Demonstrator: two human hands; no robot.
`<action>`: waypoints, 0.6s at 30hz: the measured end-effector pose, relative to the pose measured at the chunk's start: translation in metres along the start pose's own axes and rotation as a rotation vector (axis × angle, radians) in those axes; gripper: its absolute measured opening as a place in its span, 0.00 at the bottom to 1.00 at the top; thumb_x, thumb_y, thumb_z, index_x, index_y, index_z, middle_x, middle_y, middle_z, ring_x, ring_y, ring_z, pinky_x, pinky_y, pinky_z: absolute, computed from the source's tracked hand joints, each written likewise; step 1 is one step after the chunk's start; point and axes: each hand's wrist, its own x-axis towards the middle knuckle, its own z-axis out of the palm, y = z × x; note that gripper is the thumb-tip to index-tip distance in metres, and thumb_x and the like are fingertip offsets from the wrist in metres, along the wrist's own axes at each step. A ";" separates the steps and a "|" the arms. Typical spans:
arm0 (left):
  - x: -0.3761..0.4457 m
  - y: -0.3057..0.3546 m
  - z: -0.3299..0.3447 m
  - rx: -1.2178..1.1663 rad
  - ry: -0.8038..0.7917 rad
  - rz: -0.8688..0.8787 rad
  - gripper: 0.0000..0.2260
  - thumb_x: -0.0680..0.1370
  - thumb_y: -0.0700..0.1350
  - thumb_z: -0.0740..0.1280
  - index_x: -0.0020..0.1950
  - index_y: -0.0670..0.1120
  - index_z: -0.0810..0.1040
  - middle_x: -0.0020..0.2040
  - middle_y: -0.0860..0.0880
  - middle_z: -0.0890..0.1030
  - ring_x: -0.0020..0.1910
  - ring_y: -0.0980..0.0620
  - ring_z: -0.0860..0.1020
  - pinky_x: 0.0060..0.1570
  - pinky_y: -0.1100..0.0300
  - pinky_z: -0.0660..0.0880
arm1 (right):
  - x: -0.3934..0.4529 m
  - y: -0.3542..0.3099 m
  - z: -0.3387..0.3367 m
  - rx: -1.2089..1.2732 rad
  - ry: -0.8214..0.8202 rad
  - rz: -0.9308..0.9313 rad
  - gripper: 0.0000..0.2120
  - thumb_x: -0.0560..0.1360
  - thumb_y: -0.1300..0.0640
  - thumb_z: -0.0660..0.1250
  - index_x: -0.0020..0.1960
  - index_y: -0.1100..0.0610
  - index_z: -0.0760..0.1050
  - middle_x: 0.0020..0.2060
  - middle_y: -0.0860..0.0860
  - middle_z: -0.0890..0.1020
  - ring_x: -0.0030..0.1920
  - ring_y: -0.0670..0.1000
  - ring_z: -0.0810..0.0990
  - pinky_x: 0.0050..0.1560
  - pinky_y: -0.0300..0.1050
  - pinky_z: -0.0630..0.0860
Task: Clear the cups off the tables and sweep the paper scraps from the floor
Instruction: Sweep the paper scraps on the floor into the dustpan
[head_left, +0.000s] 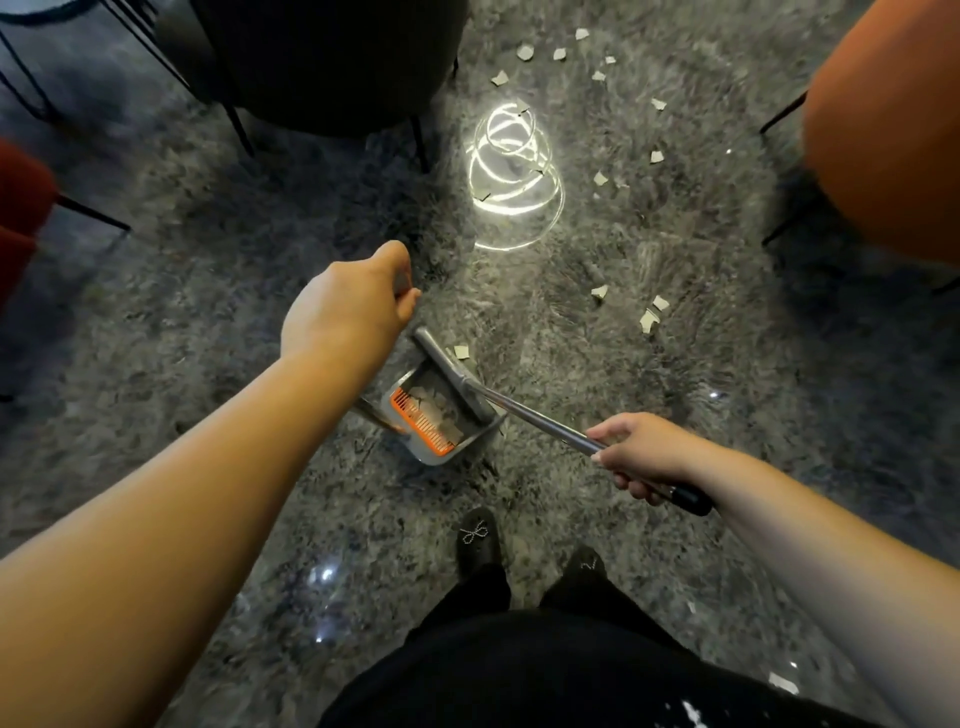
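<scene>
The right hand (644, 457) has its fingers (631, 486) wrapped round the broom handle (540, 421), whose head (449, 371) rests at the mouth of the dustpan (441, 415). The left hand (348, 312) curls its fingers round the dustpan's upright handle. Paper scraps (649, 318) lie inside the pan and scattered over the floor (208, 291) beyond.

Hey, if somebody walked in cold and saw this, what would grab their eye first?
Probably the bright coiled light reflection glaring off the glossy floor up the middle. Next, the two hands at centre: the left hand holding the dustpan's handle, the right hand gripping the broom over the grey dustpan. Paper scraps lie scattered beyond, toward the orange chair on the right.
</scene>
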 end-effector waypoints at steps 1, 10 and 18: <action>-0.002 0.001 0.000 -0.002 -0.006 -0.002 0.08 0.80 0.55 0.63 0.49 0.53 0.68 0.34 0.48 0.74 0.32 0.45 0.73 0.27 0.58 0.67 | -0.003 0.000 0.000 0.005 0.004 -0.001 0.14 0.78 0.62 0.64 0.61 0.50 0.71 0.26 0.54 0.73 0.17 0.46 0.69 0.18 0.33 0.64; -0.010 -0.020 -0.015 -0.044 0.007 -0.098 0.07 0.79 0.54 0.65 0.48 0.54 0.69 0.33 0.51 0.72 0.34 0.45 0.72 0.31 0.56 0.68 | 0.004 -0.011 -0.013 -0.048 0.111 -0.062 0.15 0.77 0.63 0.65 0.64 0.57 0.71 0.27 0.54 0.76 0.18 0.46 0.71 0.19 0.34 0.65; -0.001 -0.024 -0.021 0.037 -0.002 -0.141 0.08 0.79 0.54 0.65 0.51 0.50 0.71 0.37 0.46 0.74 0.37 0.42 0.73 0.33 0.53 0.70 | 0.059 -0.043 -0.034 -0.192 0.154 -0.078 0.17 0.77 0.65 0.64 0.65 0.64 0.70 0.27 0.56 0.74 0.15 0.47 0.70 0.17 0.33 0.64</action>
